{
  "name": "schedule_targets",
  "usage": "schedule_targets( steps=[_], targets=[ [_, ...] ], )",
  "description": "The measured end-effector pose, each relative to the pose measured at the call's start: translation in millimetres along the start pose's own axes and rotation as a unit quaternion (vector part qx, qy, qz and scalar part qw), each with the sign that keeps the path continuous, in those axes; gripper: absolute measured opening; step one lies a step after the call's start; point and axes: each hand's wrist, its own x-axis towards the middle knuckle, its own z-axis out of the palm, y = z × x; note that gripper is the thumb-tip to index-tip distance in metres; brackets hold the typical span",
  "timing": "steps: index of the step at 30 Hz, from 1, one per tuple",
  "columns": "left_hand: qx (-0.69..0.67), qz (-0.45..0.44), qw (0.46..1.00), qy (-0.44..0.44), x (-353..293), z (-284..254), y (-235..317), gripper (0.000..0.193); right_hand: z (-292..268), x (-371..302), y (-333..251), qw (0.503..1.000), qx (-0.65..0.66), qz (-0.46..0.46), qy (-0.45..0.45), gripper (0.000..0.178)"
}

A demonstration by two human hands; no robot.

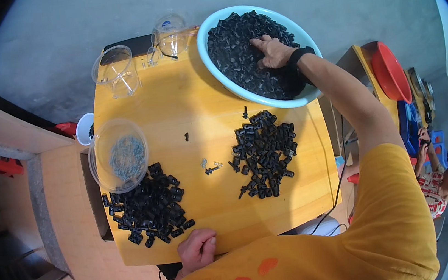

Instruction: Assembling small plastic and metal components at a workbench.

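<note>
At the table's (192, 99) far right corner, right hand (274, 52) is over the black parts (235, 42) in a blue basin (203, 48), thumb and fingers apart. Left hand (198, 249) rests at near edge, fingers curled together. Left black pile (152, 212) touches clear tub (97, 168) of springs (128, 159); right black pile (264, 154) lies nearer the basin.

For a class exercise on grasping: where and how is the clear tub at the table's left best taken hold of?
Probably pinch the clear tub by its rim, from the far right: there the wide, round edge stands free, while the pile of black parts crowds its near side and its left reaches the edge of the table.
</note>
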Motion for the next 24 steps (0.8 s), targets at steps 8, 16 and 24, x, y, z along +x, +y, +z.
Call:
schedule_targets(
  steps=[8, 16, 24],
  targets=[
    [-0.025, -0.017, 1.0, -0.007, 0, -1, 1, 0.008, -1, 4, 7, 0.993, 0.102, 0.015, 0.056, 0.076],
    [-0.048, -0.029, 0.998, 0.004, 0, -1, 1, 0.008, -18, -7, -4, 0.984, 0.177, -0.003, -0.004, 0.062],
    [-0.044, -0.012, 0.999, 0.007, 1, 1, 0, 0.009, -11, -1, 13, 0.997, -0.008, 0.02, 0.074, 0.065]
  ],
)
